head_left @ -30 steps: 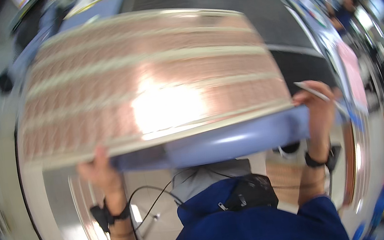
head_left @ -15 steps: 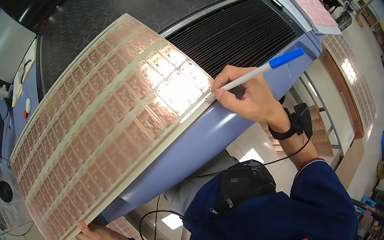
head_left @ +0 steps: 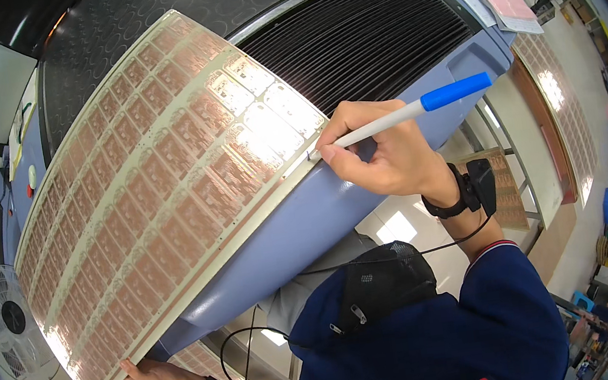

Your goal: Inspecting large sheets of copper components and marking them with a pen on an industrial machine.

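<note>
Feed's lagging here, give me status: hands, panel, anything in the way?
Right hand grips white pen, tip at circuit panel edge. Left hand holds panel's lower corner. Panel lies on blue machine ledge. Nothing in the way.

A single head-worn fisheye camera looked steeply down and close over the copper-patterned circuit panel (head_left: 162, 207) lying on the blue machine edge (head_left: 308, 220), tilted so the floor showed at right; edges bent toward the rim.

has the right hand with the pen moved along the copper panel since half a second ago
No. The right hand holds the pen tip at the same long edge of the copper panel, beside the same bright glare patch.
</note>
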{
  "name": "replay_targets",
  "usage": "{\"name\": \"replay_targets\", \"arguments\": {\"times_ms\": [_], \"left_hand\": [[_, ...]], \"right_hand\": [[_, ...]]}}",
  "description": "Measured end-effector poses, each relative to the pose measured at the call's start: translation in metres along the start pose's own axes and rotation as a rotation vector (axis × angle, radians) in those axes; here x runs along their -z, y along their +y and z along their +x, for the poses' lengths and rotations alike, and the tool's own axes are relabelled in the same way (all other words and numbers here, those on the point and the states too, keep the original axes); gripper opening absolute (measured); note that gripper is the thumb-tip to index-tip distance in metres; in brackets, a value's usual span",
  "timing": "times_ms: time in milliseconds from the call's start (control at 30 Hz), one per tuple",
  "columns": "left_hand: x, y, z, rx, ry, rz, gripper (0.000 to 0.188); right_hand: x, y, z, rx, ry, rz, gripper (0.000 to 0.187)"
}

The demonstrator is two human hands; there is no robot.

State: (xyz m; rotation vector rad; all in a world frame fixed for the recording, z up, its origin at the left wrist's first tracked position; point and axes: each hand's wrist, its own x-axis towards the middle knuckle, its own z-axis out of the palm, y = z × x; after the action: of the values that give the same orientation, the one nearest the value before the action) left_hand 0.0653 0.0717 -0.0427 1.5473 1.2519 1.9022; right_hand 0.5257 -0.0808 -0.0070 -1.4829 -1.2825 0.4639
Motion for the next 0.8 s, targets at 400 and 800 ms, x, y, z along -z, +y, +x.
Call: {"name": "replay_targets", "arguments": {"times_ms": [400,800], "left_hand": [[0.007,-0.001,-0.001,0.001,-0.064,-0.011,0.024],[0.0,0.004,-0.002,-0.001,-0.018,-0.036,0.023]], "right_hand": [[0.001,0.001,-0.003,0.018,-0.017,0.034,0.003],[-0.005,0.01,-0.001,0.105,0.14,0.011,0.004]]}}
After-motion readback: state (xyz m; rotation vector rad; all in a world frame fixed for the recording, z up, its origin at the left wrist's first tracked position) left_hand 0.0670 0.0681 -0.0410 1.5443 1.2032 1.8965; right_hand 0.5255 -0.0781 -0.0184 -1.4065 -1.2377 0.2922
